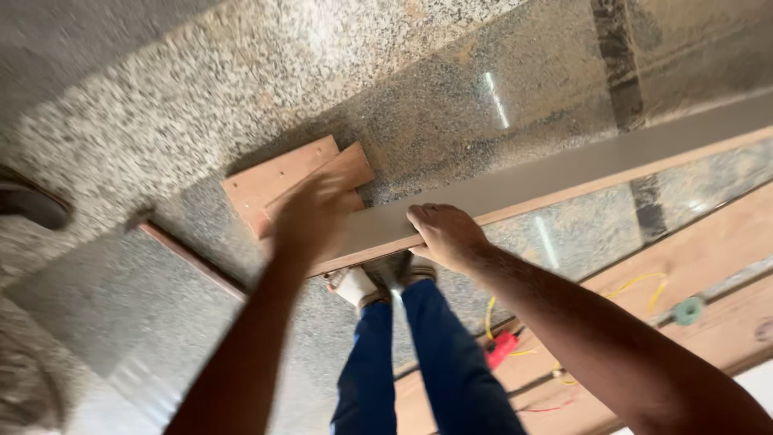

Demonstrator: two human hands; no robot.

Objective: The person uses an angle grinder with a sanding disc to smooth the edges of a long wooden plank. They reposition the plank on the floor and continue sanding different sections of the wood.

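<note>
A long grey-faced board (564, 173) with a wooden edge runs from the upper right down to the middle, held above a speckled granite floor (241, 89). My right hand (443, 234) grips the board's near edge, fingers curled over the top. My left hand (310, 217) is blurred at the board's left end, over two small brown wood offcuts (278, 177) lying on the floor; whether it grips the board I cannot tell. My legs in blue trousers (427, 362) and light shoes (378, 278) stand below the board.
A wooden plank (708, 242) lies at the right with a yellow cable (636, 283), a red tool part (501, 348) and a green roll (688, 310). A thin wood strip (193, 259) lies at the left. A dark object (32, 205) sits at the left edge.
</note>
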